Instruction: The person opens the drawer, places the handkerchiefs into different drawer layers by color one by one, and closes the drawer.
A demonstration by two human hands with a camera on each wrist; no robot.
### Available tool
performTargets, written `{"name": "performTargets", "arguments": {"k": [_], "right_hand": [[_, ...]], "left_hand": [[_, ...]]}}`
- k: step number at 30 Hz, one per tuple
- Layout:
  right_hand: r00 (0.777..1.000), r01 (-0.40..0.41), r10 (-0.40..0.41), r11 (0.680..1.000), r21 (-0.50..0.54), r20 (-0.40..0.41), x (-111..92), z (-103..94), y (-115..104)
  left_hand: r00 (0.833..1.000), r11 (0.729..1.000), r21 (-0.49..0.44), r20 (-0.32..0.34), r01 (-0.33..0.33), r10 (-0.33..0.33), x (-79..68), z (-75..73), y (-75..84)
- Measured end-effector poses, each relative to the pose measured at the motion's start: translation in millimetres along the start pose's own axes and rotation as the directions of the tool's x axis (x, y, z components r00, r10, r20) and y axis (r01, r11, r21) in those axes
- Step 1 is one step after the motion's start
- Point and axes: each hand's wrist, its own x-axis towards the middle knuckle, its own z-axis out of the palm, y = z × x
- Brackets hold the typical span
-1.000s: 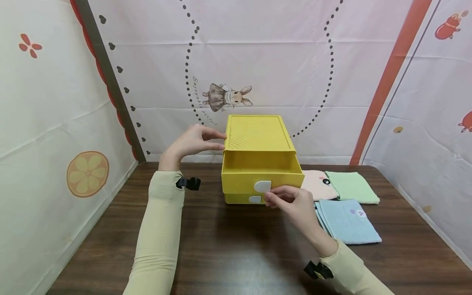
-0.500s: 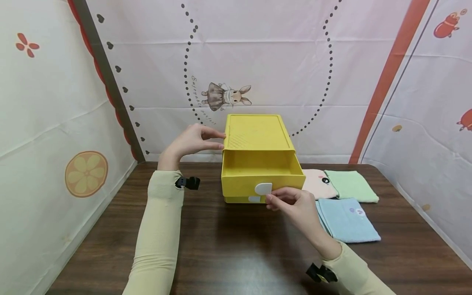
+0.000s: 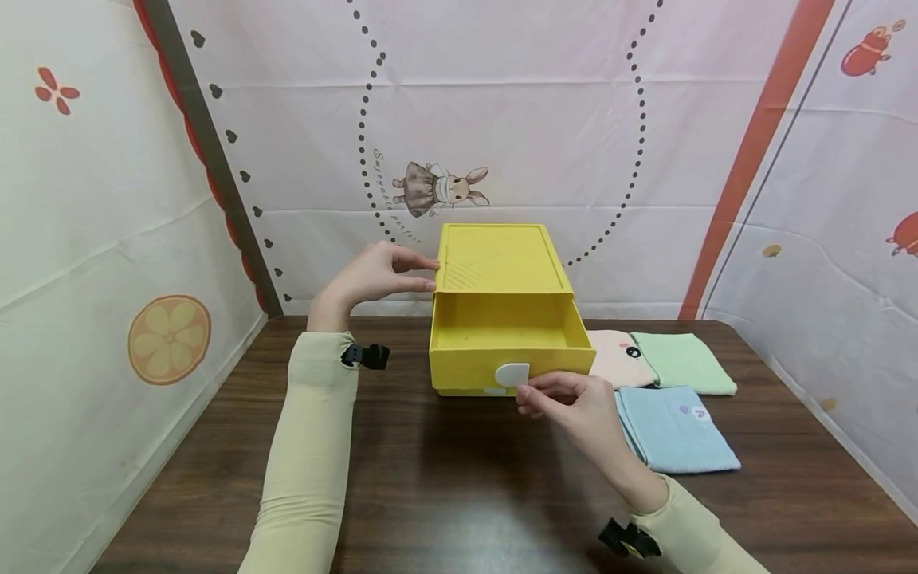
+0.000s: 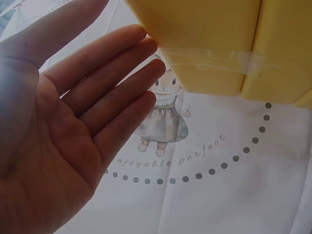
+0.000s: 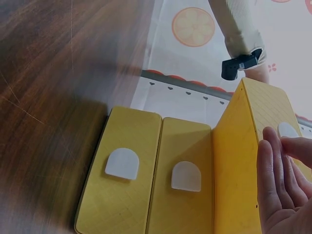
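A yellow drawer cabinet (image 3: 502,255) stands at the back of the table, its top drawer (image 3: 459,371) pulled out and its inside bare. With thumb and fingers my right hand (image 3: 574,402) pinches the white handle (image 3: 512,375) of that drawer at its lower right corner. In the right wrist view, the two drawers below, each with a white tab handle (image 5: 123,164), sit closed. My left hand (image 3: 376,277) has fairly straight fingers, their tips right at the left upper edge of the cabinet. The left wrist view shows its palm (image 4: 53,131) facing the camera beside the cabinet's yellow side (image 4: 209,58).
To the right of the cabinet lie folded cloths: a pink one (image 3: 618,359) with a printed face, a green one (image 3: 684,363) and a blue one (image 3: 681,430). A printed white curtain (image 3: 531,127) hangs behind and beside the dark wooden table (image 3: 445,494).
The top drawer has slid a little farther out toward me, with my right hand moving along on its handle. My left hand stays at the cabinet's side.
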Motion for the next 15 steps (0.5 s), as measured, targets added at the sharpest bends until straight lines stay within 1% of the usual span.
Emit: {"name": "performTargets", "arguments": {"k": [8, 15], "right_hand": [[1.0, -0.027, 0.027, 1.0, -0.006, -0.009, -2.9, -0.4, 0.3], [1.0, -0.014, 0.014, 1.0, 0.017, 0.007, -7.5, -0.3, -0.1]], "left_hand": [[1.0, 1.0, 0.007, 0.0, 0.001, -0.001, 0.7, 0.0, -0.3], [1.0, 1.0, 0.006, 0.001, -0.003, 0.003, 1.0, 0.6, -1.5]]}}
